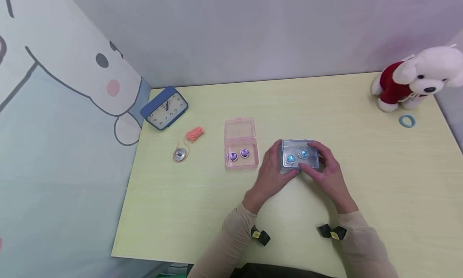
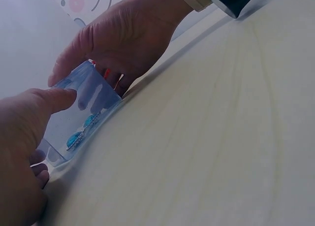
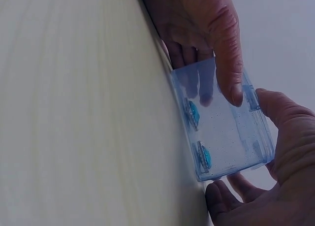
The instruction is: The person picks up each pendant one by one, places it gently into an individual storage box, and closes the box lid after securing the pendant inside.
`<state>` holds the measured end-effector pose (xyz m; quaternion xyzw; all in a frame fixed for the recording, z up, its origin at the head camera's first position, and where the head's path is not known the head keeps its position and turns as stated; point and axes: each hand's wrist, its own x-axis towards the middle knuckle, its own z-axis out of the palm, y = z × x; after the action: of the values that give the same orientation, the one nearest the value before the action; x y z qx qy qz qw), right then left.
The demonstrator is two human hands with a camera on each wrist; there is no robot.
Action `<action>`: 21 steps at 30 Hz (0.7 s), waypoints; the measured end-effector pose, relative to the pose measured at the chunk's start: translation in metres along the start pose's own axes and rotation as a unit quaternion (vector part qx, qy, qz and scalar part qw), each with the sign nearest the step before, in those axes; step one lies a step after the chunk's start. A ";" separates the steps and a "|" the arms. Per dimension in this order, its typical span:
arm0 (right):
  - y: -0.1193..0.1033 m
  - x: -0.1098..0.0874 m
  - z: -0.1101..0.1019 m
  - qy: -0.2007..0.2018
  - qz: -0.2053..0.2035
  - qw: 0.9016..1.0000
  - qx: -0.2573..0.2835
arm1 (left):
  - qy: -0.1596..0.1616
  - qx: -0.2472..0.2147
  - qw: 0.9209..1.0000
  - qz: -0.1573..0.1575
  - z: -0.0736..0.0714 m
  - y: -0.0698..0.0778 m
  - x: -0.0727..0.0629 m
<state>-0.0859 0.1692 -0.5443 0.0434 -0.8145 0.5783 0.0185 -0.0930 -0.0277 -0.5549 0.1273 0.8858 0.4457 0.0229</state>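
Both hands hold a small clear bluish plastic box [image 1: 298,146] low over the table, its lid down. Inside are two blue gems [image 1: 303,154] with silvery beaded edges, also seen through the wall in the right wrist view. My left hand [image 1: 269,169] grips the box's left side, its thumb along the front edge. On the right side my right hand [image 1: 327,177] grips it, with the thumb at the front near the latch [image 3: 251,98]. Left of the hands lies an open pink plastic box [image 1: 240,129] containing two purple heart-shaped gems [image 1: 244,153].
A blue clock [image 1: 164,108] stands at the back left. Before it lie a bundle of coral yarn [image 1: 195,133] and a round silvery disc [image 1: 179,154]. At the back right sit a white plush dog [image 1: 416,79] and a blue ring [image 1: 401,120]. Walls border the table [image 1: 202,213].
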 end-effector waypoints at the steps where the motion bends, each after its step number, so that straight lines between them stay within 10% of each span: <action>1: 0.000 0.000 0.000 0.000 -0.002 1.000 -0.001 | 0.001 -0.001 1.000 0.001 0.000 0.000 0.000; 21: -0.002 0.000 -0.001 0.000 -0.006 1.000 -0.027 | -0.004 -0.006 1.000 -0.008 -0.003 0.003 0.000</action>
<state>-0.0857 0.1696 -0.5425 0.0472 -0.8293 0.5563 0.0231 -0.0925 -0.0281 -0.5508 0.1223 0.8839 0.4504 0.0309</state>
